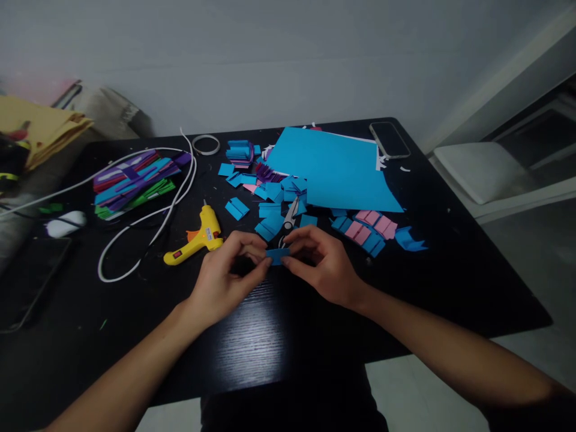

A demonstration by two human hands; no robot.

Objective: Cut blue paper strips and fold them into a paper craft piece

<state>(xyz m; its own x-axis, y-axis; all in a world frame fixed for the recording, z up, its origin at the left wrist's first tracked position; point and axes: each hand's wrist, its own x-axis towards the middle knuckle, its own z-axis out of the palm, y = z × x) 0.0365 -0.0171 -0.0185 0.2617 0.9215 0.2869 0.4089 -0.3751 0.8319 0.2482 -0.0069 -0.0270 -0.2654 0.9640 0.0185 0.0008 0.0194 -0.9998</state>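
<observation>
A small blue paper piece (278,257) is pinched at both ends, raised a little over the black table. My left hand (229,273) grips its left end between thumb and fingers. At its right end, my right hand (326,267) does the same. Just beyond the fingers lie scissors (291,215), their handles partly hidden by my right hand. Loose blue paper pieces (270,210) are scattered around the scissors. To the left of my left hand rests a yellow glue gun (200,237) on its side.
A large blue sheet (333,168) covers the back right, near a phone (389,140). Pink and blue folded pieces (364,231) lie right. Bundled coloured strips (135,180), a looping white cable (102,258) and a tape ring (206,145) occupy the left. Another dark phone (33,282) sits far left.
</observation>
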